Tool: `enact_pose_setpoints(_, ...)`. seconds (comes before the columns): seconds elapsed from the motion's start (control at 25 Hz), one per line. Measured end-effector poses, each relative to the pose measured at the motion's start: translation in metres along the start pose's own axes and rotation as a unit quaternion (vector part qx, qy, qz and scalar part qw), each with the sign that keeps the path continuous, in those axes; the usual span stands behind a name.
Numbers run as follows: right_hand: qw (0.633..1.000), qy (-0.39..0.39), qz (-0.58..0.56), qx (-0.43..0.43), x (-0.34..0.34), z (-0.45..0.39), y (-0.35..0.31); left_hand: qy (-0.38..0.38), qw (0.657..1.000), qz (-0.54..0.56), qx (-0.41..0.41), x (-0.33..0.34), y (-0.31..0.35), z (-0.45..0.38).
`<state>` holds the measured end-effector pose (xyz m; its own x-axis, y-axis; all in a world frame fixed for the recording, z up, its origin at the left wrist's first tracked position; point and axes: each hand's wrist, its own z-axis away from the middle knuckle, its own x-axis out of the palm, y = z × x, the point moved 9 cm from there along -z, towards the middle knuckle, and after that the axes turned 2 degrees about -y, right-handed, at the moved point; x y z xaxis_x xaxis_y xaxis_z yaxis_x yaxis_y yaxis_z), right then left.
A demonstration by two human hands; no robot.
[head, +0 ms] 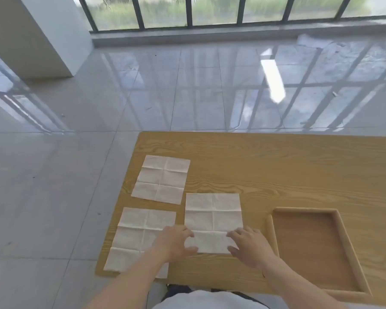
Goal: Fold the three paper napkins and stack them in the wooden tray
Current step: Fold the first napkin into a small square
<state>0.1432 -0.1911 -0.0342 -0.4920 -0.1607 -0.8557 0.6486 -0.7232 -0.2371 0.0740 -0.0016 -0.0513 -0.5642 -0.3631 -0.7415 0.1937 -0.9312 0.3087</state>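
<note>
Three white paper napkins lie flat and unfolded on the wooden table point(276, 166), each crossed by a grid of old creases. The far napkin point(162, 179) sits near the table's left edge; the left napkin point(140, 233) lies nearer, its near corner at the table's rim and partly under the left forearm; the middle napkin point(213, 217) lies just right of both. Both hands rest at this middle napkin's near end. The left hand point(175, 240) has its fingers spread and curled over the near left corner, and the right hand point(250, 246) has its fingers spread over the near right corner. The wooden tray point(270, 228) sits to the right, near the person, holding nothing.
</note>
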Motion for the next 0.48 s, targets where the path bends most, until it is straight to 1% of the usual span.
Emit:
enact_pose_setpoints(0.08,1.0,-0.018,0.009,0.009,0.011,-0.002,0.002,-0.015,1.0,-0.012,-0.009,0.01,-0.002,-0.002)
enact_pose_setpoints(0.12,1.0,-0.016,0.015,0.011,0.016,-0.001,0.002,-0.011,1.0,-0.02,-0.008,0.015,-0.004,-0.002)
enact_pose_setpoints(0.24,1.0,-0.001,0.027,0.016,0.03,0.004,-0.004,0.04,0.997,-0.056,0.018,0.023,-0.005,-0.003)
enact_pose_setpoints(0.32,0.999,0.022,0.021,0.03,0.034,0.011,-0.008,0.067,0.994,-0.082,0.038,0.034,-0.003,-0.001)
enact_pose_setpoints(0.48,0.997,0.07,0.012,0.029,0.038,0.032,-0.02,0.083,0.99,-0.095,0.061,0.064,0.005,0.013)
